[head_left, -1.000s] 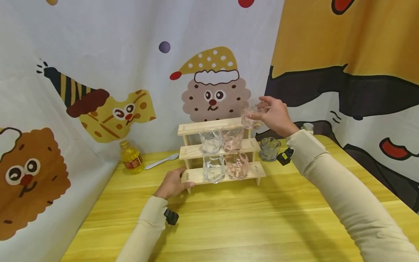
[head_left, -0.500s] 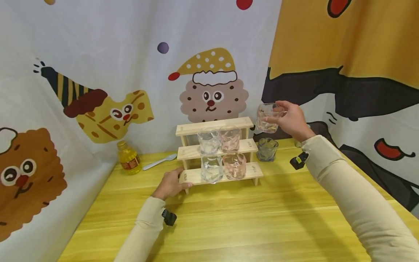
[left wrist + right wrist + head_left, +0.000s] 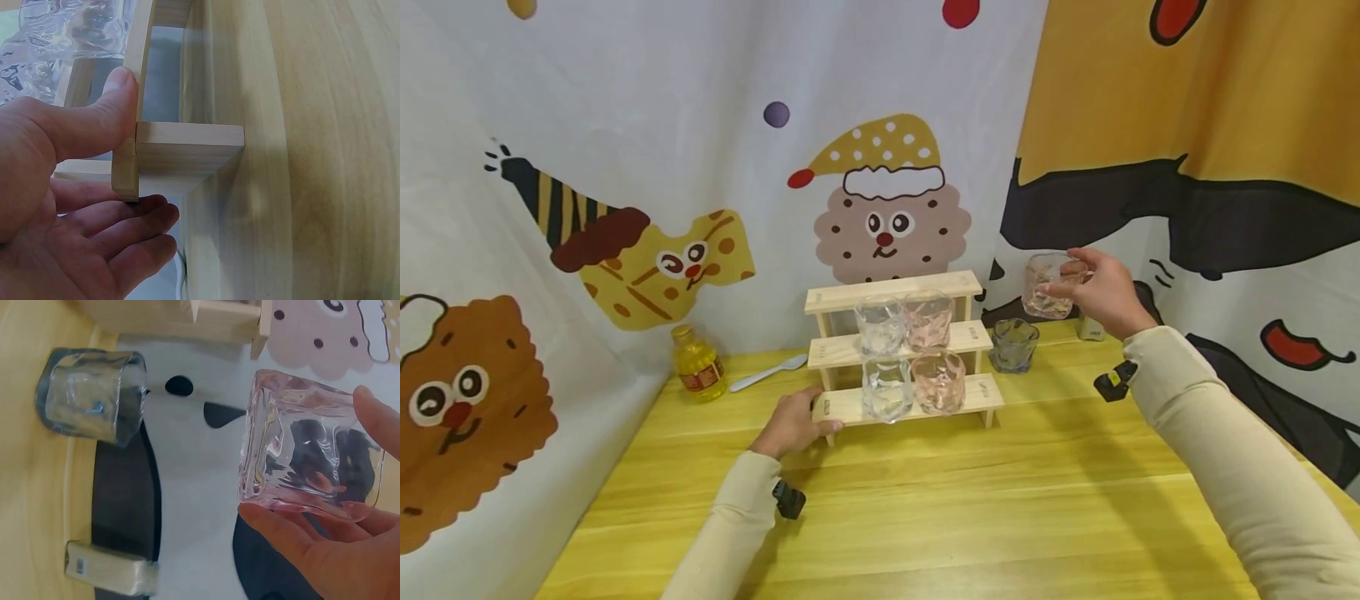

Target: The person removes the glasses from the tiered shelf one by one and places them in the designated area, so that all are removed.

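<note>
A three-tier wooden stand (image 3: 850, 405) holds two clear glasses, one on the middle tier (image 3: 880, 327) and one on the bottom tier (image 3: 887, 392), each beside a pinkish glass (image 3: 938, 383). The left hand (image 3: 792, 423) grips the stand's lower left end; in the left wrist view, the hand's thumb (image 3: 119, 100) lies on the board and its fingers are beneath. Right of the stand, the right hand (image 3: 1105, 290) holds a pale pink glass (image 3: 1048, 287) in the air between thumb and fingers. That glass (image 3: 306, 447) is sideways in the right wrist view.
A greyish glass (image 3: 1014, 345) stands on the table (image 3: 925, 517) right of the stand, with a small pale container (image 3: 1091, 327) farther right, partly behind the right hand. A yellow bottle (image 3: 698, 365) and a white spoon (image 3: 767, 372) lie left. A printed curtain (image 3: 700, 100) hangs behind.
The right hand has carried the pale pink glass from beside the top tier to the right and somewhat lower. The left hand keeps its grip on the stand, which has not visibly moved.
</note>
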`<state>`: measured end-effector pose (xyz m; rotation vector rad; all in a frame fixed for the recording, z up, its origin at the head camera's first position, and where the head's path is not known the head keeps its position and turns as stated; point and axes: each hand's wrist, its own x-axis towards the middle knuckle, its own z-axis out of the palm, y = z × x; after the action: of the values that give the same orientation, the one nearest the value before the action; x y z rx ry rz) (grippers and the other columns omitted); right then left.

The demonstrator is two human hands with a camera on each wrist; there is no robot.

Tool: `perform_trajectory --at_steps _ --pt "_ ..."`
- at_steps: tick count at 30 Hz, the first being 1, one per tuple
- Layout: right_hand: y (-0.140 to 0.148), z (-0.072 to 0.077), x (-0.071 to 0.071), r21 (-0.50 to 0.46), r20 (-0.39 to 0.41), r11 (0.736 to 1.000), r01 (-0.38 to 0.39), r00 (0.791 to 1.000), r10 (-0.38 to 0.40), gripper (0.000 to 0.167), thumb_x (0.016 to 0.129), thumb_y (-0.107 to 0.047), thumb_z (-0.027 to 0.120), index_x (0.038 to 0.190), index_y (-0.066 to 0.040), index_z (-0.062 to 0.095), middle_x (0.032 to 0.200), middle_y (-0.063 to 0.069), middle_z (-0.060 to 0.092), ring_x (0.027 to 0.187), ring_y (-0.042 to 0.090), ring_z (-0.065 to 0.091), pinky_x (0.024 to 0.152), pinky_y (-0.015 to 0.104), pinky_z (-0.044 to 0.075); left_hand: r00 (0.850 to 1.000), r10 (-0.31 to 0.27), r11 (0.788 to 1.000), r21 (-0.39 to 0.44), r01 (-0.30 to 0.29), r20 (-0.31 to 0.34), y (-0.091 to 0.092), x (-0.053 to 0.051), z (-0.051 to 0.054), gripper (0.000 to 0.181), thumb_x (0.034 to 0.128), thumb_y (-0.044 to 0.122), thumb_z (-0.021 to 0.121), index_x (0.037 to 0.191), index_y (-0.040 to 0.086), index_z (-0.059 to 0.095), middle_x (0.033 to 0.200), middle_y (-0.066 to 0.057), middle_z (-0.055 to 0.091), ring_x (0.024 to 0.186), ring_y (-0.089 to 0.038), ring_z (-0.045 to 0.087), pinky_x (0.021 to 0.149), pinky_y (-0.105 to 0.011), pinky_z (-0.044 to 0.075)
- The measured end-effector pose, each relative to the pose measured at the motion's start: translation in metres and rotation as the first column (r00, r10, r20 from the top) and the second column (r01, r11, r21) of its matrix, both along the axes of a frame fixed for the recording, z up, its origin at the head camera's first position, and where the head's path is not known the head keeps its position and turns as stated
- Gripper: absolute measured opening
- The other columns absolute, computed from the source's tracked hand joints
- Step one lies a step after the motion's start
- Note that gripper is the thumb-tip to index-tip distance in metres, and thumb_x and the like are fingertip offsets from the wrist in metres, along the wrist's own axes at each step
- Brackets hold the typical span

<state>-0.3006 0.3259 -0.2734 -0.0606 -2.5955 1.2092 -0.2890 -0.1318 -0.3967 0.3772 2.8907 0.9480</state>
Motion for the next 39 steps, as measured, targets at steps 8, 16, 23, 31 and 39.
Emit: perform_trajectory --at_steps 8,16,23,31,39 --pt "0.019 -0.012 0.005 0.001 0.012 1.0 0.017 1.0 -0.017 0.103 0.088 -0.048 0.075 0.162 -0.007 0.015 0.152 0.03 0.042 0.136 0.051 0.04 0.107 0.069 0.035 1.0 0.001 1.0 0.015 -0.001 -0.002 0.0 -0.001 -0.003 0.058 0.0867 0.024 0.08 0.135 0.002 0.057 0.1 -0.011 0.068 0.077 -0.018 0.054 0.07 -0.032 0.045" --pt "0.033 -0.034 0.005 -0.02 0.034 0.999 0.035 0.999 -0.035 0.099 0.092 -0.044 0.072 0.161 -0.005 0.014 0.153 0.032 0.04 0.134 0.052 0.042 0.104 0.068 0.039 1.0 -0.009 1.0 0.004 0.009 -0.022 0.0 -0.001 -0.001 0.056 0.0861 0.024 0.081 0.133 0.002 0.059 0.096 -0.011 0.068 0.074 -0.017 0.053 0.068 -0.031 0.044" --pt "0.037 -0.055 0.0 -0.047 0.058 0.996 0.078 0.995 -0.076 0.099 0.091 -0.048 0.071 0.161 -0.003 0.016 0.153 0.031 0.04 0.134 0.052 0.042 0.102 0.064 0.042 1.0 -0.013 1.0 0.005 0.013 -0.028 0.0 -0.001 0.0 0.055 0.0859 0.024 0.081 0.132 0.002 0.06 0.094 -0.011 0.068 0.074 -0.017 0.054 0.07 -0.031 0.045" --pt "0.044 -0.073 -0.006 -0.058 0.057 0.994 0.092 0.994 -0.088 0.095 0.092 -0.038 0.074 0.16 -0.002 0.018 0.152 0.031 0.042 0.137 0.053 0.039 0.105 0.063 0.041 0.999 -0.001 1.0 -0.002 0.001 -0.033 0.0 -0.002 -0.003 0.058 0.0853 0.025 0.082 0.133 0.002 0.059 0.102 -0.012 0.07 0.079 -0.017 0.056 0.074 -0.035 0.048" --pt "0.046 -0.09 -0.009 -0.019 0.101 0.997 0.076 0.992 -0.073 0.095 0.092 -0.033 0.075 0.159 0.001 0.018 0.152 0.034 0.04 0.135 0.055 0.04 0.104 0.065 0.041 1.0 0.001 1.0 -0.012 -0.002 -0.024 0.0 -0.001 -0.002 0.059 0.0858 0.026 0.081 0.134 0.002 0.058 0.1 -0.012 0.069 0.079 -0.017 0.054 0.072 -0.033 0.045"
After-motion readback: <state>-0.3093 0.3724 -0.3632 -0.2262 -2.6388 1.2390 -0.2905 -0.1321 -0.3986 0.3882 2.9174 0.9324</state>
